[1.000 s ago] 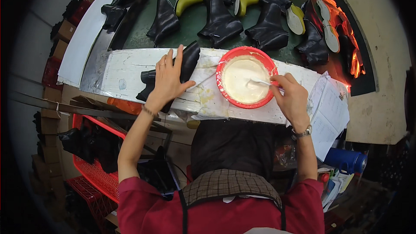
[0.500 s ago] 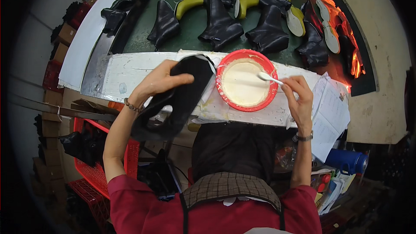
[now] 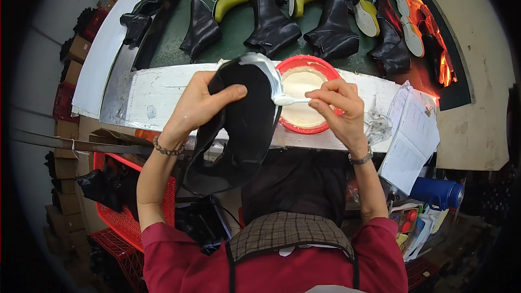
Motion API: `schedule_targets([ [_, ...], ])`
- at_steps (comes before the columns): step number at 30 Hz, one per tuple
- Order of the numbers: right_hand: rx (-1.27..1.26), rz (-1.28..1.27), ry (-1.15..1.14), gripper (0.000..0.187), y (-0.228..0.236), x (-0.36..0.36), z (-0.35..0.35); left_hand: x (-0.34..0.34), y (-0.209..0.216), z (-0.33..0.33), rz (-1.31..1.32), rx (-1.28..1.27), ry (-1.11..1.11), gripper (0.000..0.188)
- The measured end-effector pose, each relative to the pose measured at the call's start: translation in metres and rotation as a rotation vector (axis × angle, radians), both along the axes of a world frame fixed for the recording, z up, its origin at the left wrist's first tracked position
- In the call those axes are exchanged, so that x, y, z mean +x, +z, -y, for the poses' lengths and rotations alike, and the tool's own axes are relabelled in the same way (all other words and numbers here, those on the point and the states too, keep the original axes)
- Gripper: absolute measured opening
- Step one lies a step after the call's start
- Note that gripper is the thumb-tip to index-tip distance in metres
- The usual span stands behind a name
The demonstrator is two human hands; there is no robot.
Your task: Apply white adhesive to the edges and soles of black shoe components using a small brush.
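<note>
The upper point(image 3: 248, 111) is black, brush point(image 3: 296, 100) white, bowl point(image 3: 303, 128) red, apron top point(image 3: 290, 230) brown-checked.

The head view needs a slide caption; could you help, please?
Left hand holds a black boot upper, right hand a white brush at its white-smeared edge.

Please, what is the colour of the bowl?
The bowl is red, best seen in head view.

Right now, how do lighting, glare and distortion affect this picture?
Head view throughout: fisheye bows the bench and blackens the corners; orange glow at right; glossy highlights on the black boots; little detail inside the dark held boot; brush fairly sharp.
</note>
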State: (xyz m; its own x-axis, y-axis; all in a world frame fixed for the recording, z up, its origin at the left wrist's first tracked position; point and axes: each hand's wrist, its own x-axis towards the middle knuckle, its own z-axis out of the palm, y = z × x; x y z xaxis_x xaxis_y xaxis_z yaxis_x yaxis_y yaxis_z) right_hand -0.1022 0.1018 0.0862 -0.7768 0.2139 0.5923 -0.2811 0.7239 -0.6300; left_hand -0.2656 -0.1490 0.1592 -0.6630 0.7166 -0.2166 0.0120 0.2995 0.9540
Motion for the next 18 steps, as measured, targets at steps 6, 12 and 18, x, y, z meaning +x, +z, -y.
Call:
schedule_targets([
  [6, -0.142, 0.087, -0.025, 0.017, -0.008, 0.007, 0.001, -0.018, -0.018, -0.001, -0.768, -0.019, 0.238, 0.025],
  [12, 0.444, 0.431, -0.318, 0.013, -0.015, 0.01, -0.03, -0.069, -0.073, -0.012, -0.967, -0.339, 0.451, 0.057],
  [18, 0.449, 0.462, -0.327, 0.011, -0.01, 0.026, -0.041, -0.055, -0.103, 0.067, -0.62, -0.402, -0.007, 0.13],
])
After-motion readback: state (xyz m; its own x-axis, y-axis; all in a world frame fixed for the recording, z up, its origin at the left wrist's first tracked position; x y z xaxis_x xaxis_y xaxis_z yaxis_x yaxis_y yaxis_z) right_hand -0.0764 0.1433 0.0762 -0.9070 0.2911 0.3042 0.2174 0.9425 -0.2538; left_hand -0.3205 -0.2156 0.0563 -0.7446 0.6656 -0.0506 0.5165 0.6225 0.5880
